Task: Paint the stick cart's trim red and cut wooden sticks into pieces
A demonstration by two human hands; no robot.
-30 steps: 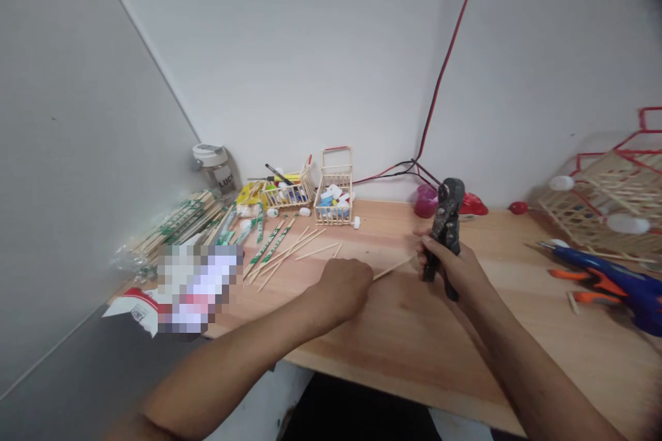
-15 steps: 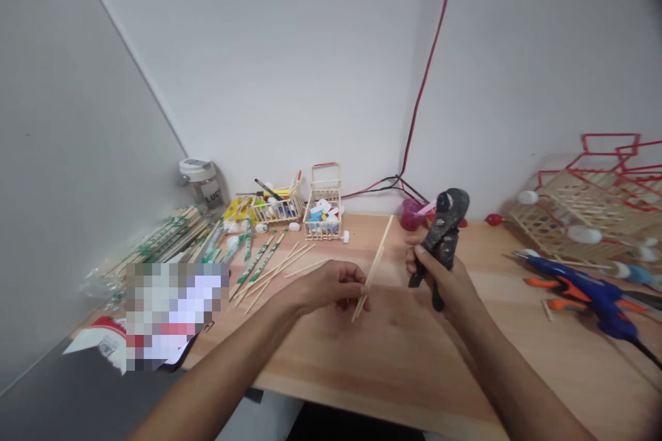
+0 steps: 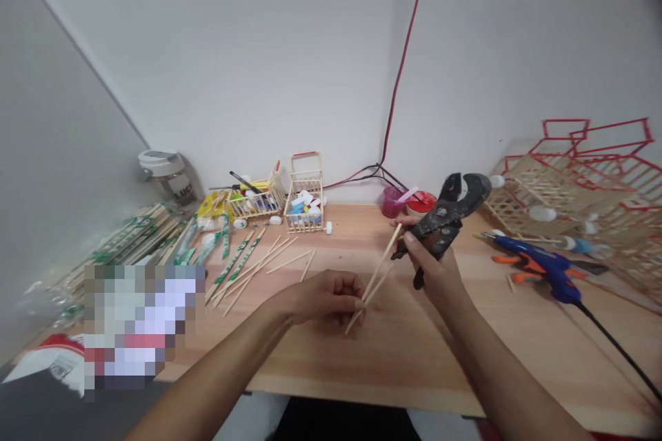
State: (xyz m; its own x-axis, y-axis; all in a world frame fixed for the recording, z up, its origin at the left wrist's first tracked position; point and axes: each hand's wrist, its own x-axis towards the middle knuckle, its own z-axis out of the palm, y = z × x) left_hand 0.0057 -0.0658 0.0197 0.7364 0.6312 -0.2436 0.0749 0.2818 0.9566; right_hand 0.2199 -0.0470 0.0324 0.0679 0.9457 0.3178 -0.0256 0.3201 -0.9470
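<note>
You're pinching two thin, smooth wooden sticks (image 3: pixel 380 280) near their lower ends with your left hand (image 3: pixel 323 298), angling them up toward twelve o'clock, close to your right hand (image 3: pixel 432 265). That hand is clenching the scuffed black cable cutters (image 3: pixel 439 218) by their handles, keeping the heavy curved head raised. A blue glue gun (image 3: pixel 543 265) is lying at two o'clock.

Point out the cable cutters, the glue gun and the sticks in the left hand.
Cable cutters (image 3: pixel 445 215): head view, on the dark metal body.
Glue gun (image 3: pixel 543 265): head view, on the blue housing.
Wooden sticks (image 3: pixel 383 262): head view, on the upper stick's middle.
</note>
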